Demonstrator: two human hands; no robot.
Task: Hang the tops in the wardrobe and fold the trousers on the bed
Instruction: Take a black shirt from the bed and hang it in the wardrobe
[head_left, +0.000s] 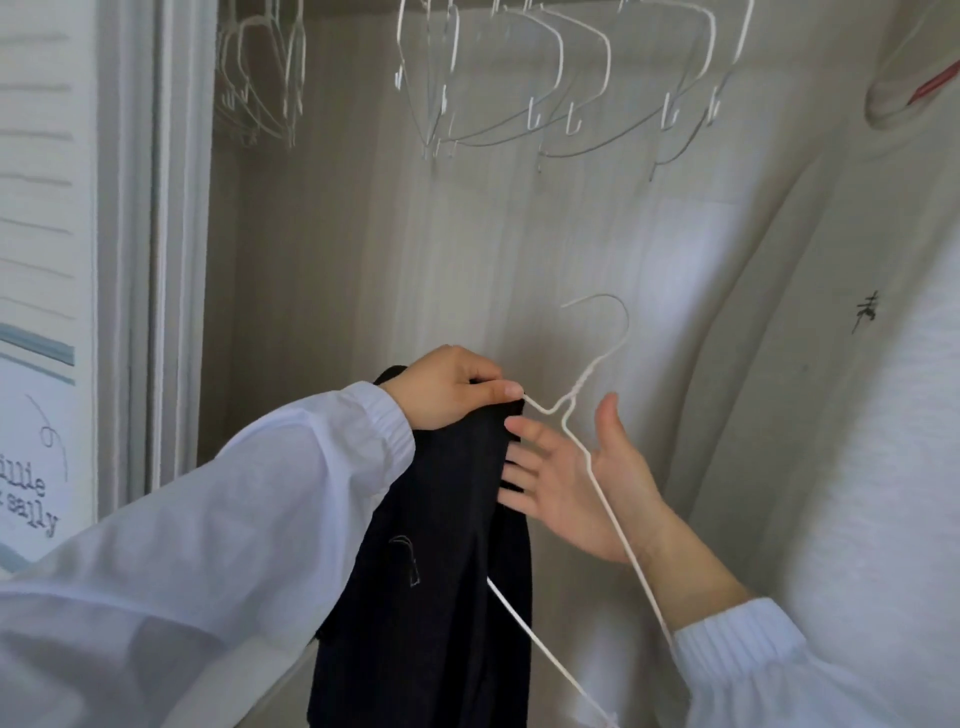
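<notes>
The left hand (447, 387) pinches the dark top (436, 545) onto a white wire hanger (597, 364), the right hand (566, 478) is spread loose, so hanging it remains.

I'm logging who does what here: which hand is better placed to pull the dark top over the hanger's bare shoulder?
Probably the right hand: open beside the hanger's bare arm, fingertips at the dark top. The left hand is busy pinching both.

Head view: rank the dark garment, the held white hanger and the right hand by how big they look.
1. dark garment
2. white hanger, long but thin
3. right hand
</notes>
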